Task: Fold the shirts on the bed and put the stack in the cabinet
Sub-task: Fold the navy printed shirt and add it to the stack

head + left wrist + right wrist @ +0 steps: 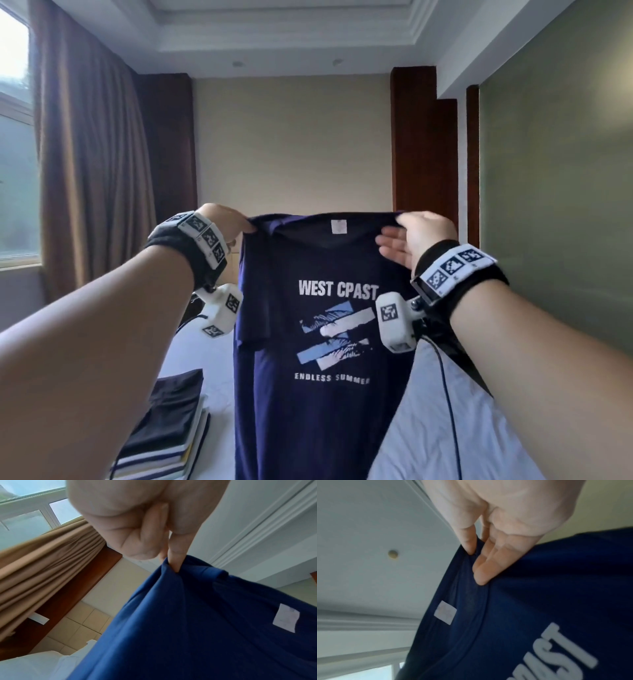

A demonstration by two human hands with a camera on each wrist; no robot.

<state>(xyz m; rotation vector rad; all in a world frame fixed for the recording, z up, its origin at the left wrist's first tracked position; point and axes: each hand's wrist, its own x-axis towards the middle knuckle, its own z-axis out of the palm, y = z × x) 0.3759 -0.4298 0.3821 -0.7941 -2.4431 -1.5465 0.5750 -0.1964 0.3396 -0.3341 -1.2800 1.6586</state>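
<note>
A navy T-shirt with white "WEST COAST" lettering and a blue graphic hangs upright in front of me, print facing me, its hem out of sight below. My left hand pinches its left shoulder between thumb and fingers. My right hand pinches the right shoulder with thumb and forefinger, the other fingers lying straight against the cloth. A white label shows inside the collar. A stack of folded shirts, dark one on top, sits on the bed at lower left.
The white bed stretches ahead beneath the shirt, with a pillow at its head. Brown curtains and a window are on the left, wooden panels and a green wall on the right. A black cable trails over the sheet.
</note>
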